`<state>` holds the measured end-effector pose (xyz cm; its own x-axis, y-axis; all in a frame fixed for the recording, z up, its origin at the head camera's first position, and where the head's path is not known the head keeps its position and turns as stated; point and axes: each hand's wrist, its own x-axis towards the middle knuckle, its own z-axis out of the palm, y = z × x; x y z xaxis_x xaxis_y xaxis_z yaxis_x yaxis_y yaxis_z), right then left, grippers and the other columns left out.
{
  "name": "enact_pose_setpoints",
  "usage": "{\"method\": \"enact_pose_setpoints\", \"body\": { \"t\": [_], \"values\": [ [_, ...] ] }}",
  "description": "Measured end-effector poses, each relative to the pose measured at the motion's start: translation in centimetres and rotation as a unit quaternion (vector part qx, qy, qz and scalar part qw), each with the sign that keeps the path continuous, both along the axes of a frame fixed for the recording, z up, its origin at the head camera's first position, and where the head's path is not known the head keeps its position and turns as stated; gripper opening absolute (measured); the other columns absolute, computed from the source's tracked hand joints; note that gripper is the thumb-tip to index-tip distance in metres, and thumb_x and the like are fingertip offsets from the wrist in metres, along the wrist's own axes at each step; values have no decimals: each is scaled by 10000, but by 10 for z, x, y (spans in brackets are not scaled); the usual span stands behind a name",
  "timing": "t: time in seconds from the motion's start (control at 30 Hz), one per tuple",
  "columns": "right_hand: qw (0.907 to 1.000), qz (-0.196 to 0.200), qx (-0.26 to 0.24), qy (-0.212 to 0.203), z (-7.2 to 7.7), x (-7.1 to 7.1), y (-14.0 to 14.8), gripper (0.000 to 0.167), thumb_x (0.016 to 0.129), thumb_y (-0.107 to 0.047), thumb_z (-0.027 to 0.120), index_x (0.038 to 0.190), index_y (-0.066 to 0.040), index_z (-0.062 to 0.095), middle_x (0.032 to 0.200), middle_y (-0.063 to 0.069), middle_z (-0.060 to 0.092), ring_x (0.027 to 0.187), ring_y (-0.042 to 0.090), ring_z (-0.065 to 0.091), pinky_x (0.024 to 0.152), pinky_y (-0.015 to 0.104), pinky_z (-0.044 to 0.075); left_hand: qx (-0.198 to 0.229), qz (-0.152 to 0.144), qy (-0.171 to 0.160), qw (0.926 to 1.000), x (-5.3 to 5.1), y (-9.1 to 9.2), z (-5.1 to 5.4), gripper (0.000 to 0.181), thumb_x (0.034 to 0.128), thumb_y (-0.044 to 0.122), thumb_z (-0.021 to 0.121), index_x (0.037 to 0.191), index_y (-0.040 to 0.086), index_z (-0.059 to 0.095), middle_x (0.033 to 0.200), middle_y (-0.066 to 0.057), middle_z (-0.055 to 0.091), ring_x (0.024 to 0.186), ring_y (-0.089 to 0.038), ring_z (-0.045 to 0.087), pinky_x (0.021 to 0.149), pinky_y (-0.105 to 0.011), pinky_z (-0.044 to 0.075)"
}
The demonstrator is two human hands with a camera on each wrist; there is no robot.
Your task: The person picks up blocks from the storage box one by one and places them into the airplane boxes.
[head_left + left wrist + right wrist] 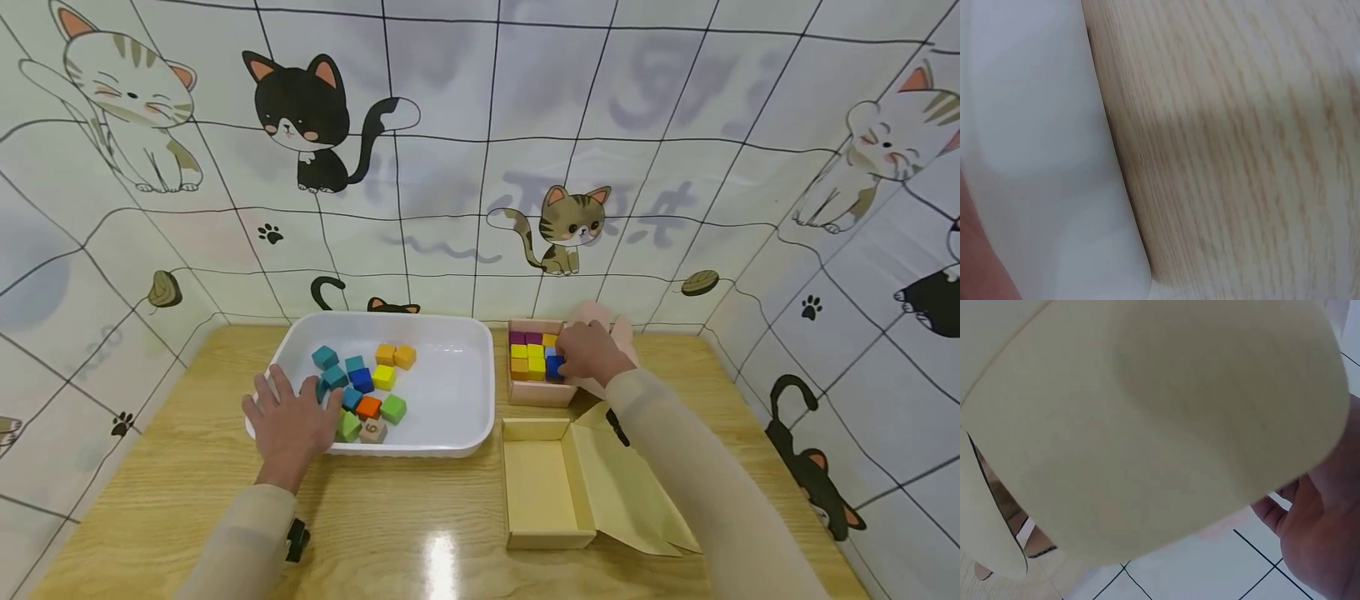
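Note:
My left hand (pixel 291 421) lies over the left front rim of the white tray (pixel 450 408), its fingers spread and touching the tray. Beside those fingers are loose cubes, among them a teal cube (pixel 325 357), an orange-red cube (pixel 368 407), a green cube (pixel 393 408) and a wooden cube marked 6 (pixel 373 431). At the right, my right hand (pixel 595 350) reaches down into a small pink box (pixel 542 394) with rows of coloured cubes. A dark blue cube (pixel 554 368) sits right at its fingers; whether they pinch it is hidden. The right wrist view shows part of that hand (pixel 1316 531) behind a pale flap.
An open yellow cardboard box (pixel 540 483) stands in front of the pink one, its lid (pixel 630 483) folded out to the right under my right forearm. The wooden table (pixel 405 517) meets a cat-patterned cloth wall (pixel 442 167) behind and at both sides.

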<state>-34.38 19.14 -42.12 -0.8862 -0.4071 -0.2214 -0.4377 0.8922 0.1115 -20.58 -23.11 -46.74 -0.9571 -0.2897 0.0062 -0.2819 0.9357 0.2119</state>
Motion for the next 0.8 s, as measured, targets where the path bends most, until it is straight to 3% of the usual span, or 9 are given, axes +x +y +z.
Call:
{"method": "enact_pose_setpoints", "body": {
  "t": [0.4,0.8],
  "values": [
    [9996,-60,190,180,-7,-2,-3,175,843,-305,751,858,-138,698,798,-12,662,794,219,508,773,370,367,-42,-25,-27,10000,-1,1,0,667,989,507,365,1462,37,380,1565,-375,-23,1423,-589,-31,1116,-738,-6],
    [9989,-33,303,344,-12,0,-6,190,843,-287,734,748,-154,637,775,-9,623,803,232,491,785,395,358,6,-5,-26,10000,1,1,1,666,990,497,366,1459,24,379,1563,-378,-12,1425,-588,-29,1122,-732,-11]
  ]
}}
